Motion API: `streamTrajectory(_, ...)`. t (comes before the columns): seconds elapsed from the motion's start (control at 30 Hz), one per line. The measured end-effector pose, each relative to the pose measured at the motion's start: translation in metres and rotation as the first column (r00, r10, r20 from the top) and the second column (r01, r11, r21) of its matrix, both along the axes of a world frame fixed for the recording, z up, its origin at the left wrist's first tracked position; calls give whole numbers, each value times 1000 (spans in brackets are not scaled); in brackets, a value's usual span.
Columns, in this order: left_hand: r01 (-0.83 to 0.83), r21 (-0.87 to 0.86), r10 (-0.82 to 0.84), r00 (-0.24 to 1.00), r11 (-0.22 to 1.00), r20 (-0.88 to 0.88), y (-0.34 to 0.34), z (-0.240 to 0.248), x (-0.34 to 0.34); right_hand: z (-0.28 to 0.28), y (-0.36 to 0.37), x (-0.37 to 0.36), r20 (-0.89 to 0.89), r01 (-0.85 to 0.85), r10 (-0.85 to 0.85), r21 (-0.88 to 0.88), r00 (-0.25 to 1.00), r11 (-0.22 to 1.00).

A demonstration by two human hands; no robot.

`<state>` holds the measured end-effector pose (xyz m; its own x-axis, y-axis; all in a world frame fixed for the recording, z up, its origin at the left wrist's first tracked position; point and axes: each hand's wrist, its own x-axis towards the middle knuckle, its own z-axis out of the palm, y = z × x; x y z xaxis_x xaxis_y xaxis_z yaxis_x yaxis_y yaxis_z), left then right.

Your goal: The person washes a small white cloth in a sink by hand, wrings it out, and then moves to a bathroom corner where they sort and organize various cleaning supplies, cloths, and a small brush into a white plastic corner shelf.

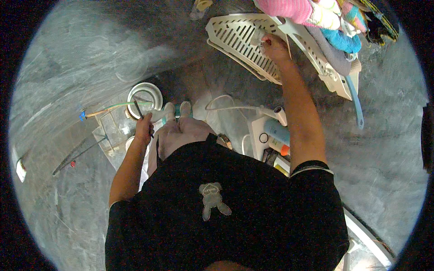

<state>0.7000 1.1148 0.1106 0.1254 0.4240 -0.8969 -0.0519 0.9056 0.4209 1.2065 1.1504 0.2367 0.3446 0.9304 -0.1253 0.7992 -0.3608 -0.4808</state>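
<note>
My right hand (275,47) reaches far forward to a white slotted plastic shelf (226,29) on the wall. Its fingers are closed on a crumpled greyish pad (258,37), cloth or scrubber I cannot tell, against the slots. At the left, my left hand (144,126) is wrapped round a thin dark stick (138,108). The stick points up over a white round bucket (158,94), and its far end cannot be made out clearly.
A second white shelf (332,81) holds coloured towels (341,40), with a blue handle (356,104) hanging beside it. A green-yellow hose (108,109) runs into the bucket. Several bottles (276,131) stand on a rack near my right forearm, beside a white shower hose (226,107).
</note>
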Motion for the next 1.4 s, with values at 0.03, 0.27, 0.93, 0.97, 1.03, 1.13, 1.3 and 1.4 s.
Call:
streamTrajectory(0.03, 6, -4, -6, 1000, 1000, 4, -1, 0, 0, 2, -1, -7, 206, 29, -19, -47, 978, 998)
streamTrajectory(0.27, 32, -5, -33, 999, 999, -34, 0, -5, 2, 12, -33, 13, -313, -143, 20, -376, 950, 915)
streamTrajectory(0.93, 48, -39, -49, 999, 998, -6, -6, -8, -3, 40, -25, 0, 46, -15, 40, -461, 998, 887)
streamTrajectory(0.97, 51, -28, -52, 998, 998, -24, -4, -5, 0, 44, -22, -5, 155, 8, 59, -401, 986, 916)
streamTrajectory(1.03, 37, 0, -37, 999, 999, -6, -5, -14, -3, 52, -19, -23, 252, -33, 150, -417, 956, 908)
streamTrajectory(1.13, 37, 11, -36, 998, 999, -52, 4, 10, 7, 66, -34, -40, 457, -178, 400, -454, 794, 873)
streamTrajectory(1.3, -14, 47, 12, 999, 999, 33, 8, 0, -5, 54, -44, -18, 299, -385, 630, -584, 717, 715)
streamTrajectory(1.4, -17, 41, 18, 999, 999, -32, 5, 0, -9, 8, -59, 30, 193, -143, 296, -558, 935, 817)
